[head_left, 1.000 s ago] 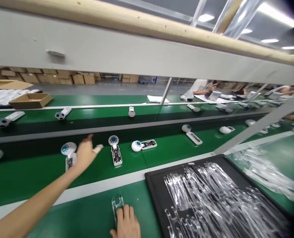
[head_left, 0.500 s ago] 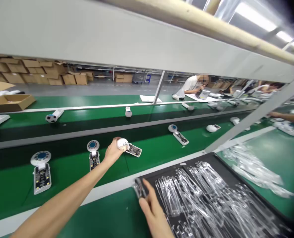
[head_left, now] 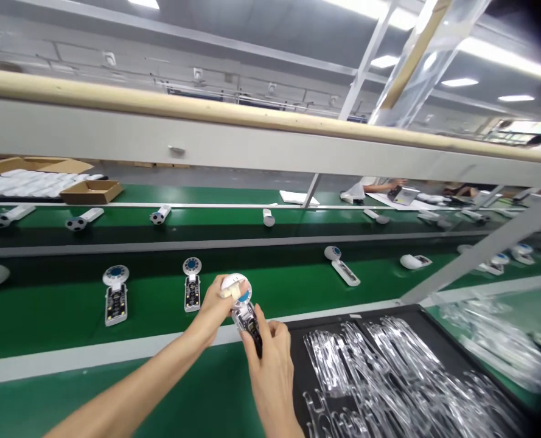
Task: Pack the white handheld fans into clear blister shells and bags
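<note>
My left hand (head_left: 215,302) grips the round white head of a small hand-held device (head_left: 239,296) with a blue dial and an open circuit board in its handle. It is lifted off the green conveyor belt (head_left: 297,283). My right hand (head_left: 270,356) meets it from below, fingers pinched round the handle together with a clear plastic piece I can barely make out. Two more of these open devices (head_left: 115,294) lie on the belt to the left, one of them (head_left: 191,283) close to my left hand.
A black tray (head_left: 297,340) full of several clear plastic parts (head_left: 389,371) lies at the lower right. More devices (head_left: 341,264) ride the belt rightwards. A far belt (head_left: 124,219) carries ball-headed units. Cardboard boxes (head_left: 90,190) stand at the back left; another person's arm (head_left: 384,184) works far right.
My left hand lifted the device off the belt and drew it toward me. My right hand left the tray edge with a clear piece and came up to the device's handle.
</note>
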`<state>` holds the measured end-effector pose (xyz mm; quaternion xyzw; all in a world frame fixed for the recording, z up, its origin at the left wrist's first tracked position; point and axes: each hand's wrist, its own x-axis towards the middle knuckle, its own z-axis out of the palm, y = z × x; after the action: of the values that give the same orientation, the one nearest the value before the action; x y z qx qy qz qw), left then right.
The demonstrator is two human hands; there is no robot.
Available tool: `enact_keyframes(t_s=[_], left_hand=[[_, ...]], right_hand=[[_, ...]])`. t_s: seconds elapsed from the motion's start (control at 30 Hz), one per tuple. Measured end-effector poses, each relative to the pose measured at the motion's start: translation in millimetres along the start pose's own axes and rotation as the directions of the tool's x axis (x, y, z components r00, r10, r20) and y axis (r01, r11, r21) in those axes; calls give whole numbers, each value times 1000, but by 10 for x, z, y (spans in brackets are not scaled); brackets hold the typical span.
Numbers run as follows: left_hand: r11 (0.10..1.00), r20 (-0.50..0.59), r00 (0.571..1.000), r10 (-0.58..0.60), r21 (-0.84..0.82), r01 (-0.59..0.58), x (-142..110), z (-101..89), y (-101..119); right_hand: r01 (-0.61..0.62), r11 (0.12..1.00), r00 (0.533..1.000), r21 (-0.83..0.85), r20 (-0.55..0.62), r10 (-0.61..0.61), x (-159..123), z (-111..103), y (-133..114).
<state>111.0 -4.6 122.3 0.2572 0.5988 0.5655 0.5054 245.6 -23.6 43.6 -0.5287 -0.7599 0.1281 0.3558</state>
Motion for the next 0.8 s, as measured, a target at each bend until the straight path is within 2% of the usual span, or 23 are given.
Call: enact_keyframes(t_s=[0.07, 0.2, 0.3, 0.4, 0.43, 0.5, 0.53, 0.6, 0.67, 0.73, 0.8], left_hand=[[998, 4, 999, -34, -51, 34, -48, -29, -7], [982, 27, 999, -44, -180, 48, -147, -48, -193], [948, 132, 991, -21, -312, 61, -223, -62, -457], [941, 230, 965, -124, -281, 187, -289, -79, -648], [951, 228, 962, -151, -233, 204, -312, -76, -674], [975, 167, 975, -145, -142, 169, -361, -52, -684], [984, 127, 984, -125, -110, 139, -389, -33, -680], [994, 32, 996, -79, -69, 82, -441, 0, -679], [999, -47, 998, -40, -30, 39, -474, -2, -697], [998, -93, 995, -23, 63, 29, -476, -39, -722], [980, -91, 995, -31, 193, 48, -456, -64, -746]], right_hand=[[24, 1000, 1000, -11, 1, -24, -125, 57, 44], [-58, 983, 994, 175, 100, 40, -352, 136, 170], [-17, 978, 991, 207, 137, -11, -407, 92, 224], [27, 974, 978, 225, 196, -72, -392, 7, 184], [-17, 967, 976, 253, 214, -38, -380, -8, 151], [-229, 904, 963, 360, 218, 157, -348, 5, 79], [-355, 827, 934, 435, 203, 294, -325, 37, 50], [-526, 629, 825, 573, 164, 541, -263, 145, 22], [-570, 521, 745, 636, 131, 655, -189, 282, 29], [-572, 496, 700, 653, 75, 710, -130, 406, 25], [-570, 501, 679, 651, 30, 734, -102, 481, -41]])
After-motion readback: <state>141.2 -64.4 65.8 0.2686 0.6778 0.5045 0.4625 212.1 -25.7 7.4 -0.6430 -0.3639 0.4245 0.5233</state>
